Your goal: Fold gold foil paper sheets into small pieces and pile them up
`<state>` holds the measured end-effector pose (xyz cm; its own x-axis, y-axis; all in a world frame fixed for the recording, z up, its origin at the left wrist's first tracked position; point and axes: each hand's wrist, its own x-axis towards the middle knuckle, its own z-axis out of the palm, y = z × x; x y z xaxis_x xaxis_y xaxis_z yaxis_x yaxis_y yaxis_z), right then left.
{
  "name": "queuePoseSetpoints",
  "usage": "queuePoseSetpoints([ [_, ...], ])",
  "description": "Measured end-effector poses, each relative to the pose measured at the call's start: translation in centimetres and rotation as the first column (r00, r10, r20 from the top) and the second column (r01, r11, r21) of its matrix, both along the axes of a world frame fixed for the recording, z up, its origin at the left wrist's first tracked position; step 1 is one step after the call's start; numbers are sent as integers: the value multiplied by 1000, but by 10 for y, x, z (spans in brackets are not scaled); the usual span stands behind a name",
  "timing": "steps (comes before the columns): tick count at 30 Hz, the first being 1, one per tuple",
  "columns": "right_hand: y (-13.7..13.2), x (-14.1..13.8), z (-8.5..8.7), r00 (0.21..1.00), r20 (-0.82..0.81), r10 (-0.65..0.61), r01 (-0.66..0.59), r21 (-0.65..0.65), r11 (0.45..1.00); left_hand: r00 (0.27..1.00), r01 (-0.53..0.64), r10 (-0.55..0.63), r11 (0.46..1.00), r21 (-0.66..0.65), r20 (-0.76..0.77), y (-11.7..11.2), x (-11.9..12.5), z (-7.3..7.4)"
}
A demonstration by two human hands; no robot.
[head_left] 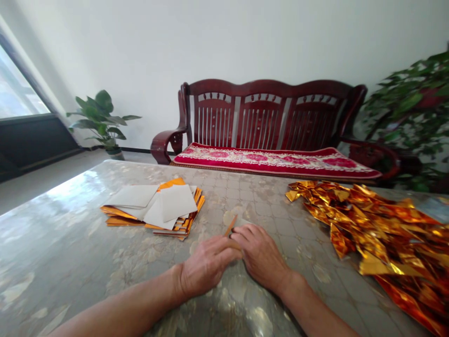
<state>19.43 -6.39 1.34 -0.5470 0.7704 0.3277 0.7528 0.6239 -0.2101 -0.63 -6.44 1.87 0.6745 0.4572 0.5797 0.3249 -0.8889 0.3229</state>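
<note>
Both my hands meet over the near middle of the table. Between their fingers is a small piece of folded orange paper (230, 226), its pointed end sticking up and its lower part mostly covered. My left hand (205, 264) is closed on the paper from the left. From the right, my right hand (261, 255) curls its fingers over the same piece. Beyond my left hand lies a loose stack of paper sheets (178, 203), pale grey side up with orange showing at the edges. To the right spreads a heap of folded shiny gold foil paper (382, 234).
The table (129, 276) has a glossy, patterned cover. Behind its far edge stands a dark red wooden bench (259, 117) with a red and white floral seat cover (280, 159). A potted plant (101, 119) is at the left, and leafy greenery (407, 107) at the right.
</note>
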Motion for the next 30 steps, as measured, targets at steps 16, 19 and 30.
queuePoseSetpoints([
  [16,6,6,-11,975,-48,-218,220,57,974,825,-327,313,943,55,-470,2,7,-7],
  [19,5,4,-7,977,-28,-213,214,61,975,793,-325,312,943,70,-523,-2,9,-4],
  [30,9,8,-3,967,97,-237,226,109,968,775,-338,319,939,70,-546,0,13,-4],
])
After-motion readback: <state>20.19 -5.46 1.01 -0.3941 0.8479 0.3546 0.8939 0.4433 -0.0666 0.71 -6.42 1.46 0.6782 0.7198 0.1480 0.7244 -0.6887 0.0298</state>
